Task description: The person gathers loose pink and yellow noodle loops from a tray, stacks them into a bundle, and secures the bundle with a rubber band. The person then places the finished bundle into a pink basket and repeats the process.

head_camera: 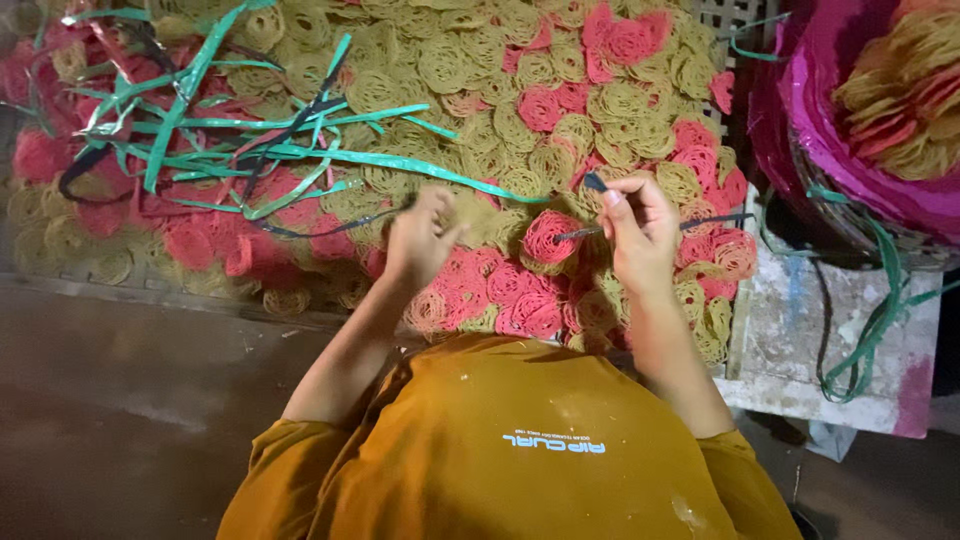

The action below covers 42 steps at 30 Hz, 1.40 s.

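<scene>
My left hand is closed, pinching a thin dark strip that trails off to the left over the pile. My right hand pinches another stretch of dark strip; one short end sticks up above the fingers and the rest runs right. Between the hands lies a round red coiled disc, with the strip reaching it from the right hand. Both hands hover just above a wide layer of yellow and red coiled discs spread on a woven tray.
A tangle of green plastic strips lies over the discs at the upper left. A basket with a pink lining, holding stacked discs, stands at the upper right above a stained white block. Dark floor lies at the lower left.
</scene>
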### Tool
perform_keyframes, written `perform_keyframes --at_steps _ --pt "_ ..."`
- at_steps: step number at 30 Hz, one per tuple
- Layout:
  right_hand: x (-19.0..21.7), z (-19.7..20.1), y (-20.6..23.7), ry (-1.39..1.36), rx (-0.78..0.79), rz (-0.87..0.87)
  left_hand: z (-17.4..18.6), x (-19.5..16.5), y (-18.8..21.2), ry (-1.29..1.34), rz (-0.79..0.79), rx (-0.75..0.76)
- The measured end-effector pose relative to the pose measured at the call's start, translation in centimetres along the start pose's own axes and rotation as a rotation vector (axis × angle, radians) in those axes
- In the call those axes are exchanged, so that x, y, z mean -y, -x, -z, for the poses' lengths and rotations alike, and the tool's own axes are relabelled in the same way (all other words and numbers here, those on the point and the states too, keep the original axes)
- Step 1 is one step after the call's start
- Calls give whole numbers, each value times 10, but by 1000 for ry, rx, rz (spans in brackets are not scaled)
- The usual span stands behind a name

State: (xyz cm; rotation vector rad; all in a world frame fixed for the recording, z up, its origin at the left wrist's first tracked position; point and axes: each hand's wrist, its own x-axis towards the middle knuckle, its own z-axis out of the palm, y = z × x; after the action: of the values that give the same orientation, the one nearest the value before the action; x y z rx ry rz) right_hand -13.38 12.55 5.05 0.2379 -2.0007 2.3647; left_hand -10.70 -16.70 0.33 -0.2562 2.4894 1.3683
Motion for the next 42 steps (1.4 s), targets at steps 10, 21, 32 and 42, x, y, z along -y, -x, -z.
perform_keyframes --at_steps 10,21,32,42 --pt "-4 -57 8 88 35 -86 63 -7 -7 -350 -416 -433" --pt "36 -87 -14 525 94 105 48 -4 -46 -400 -642 -386" --pt "45 -109 -20 633 2 137 28 -48 -14 942 -125 95" --pt "44 -102 -20 738 24 291 20 -70 5 866 -208 59"
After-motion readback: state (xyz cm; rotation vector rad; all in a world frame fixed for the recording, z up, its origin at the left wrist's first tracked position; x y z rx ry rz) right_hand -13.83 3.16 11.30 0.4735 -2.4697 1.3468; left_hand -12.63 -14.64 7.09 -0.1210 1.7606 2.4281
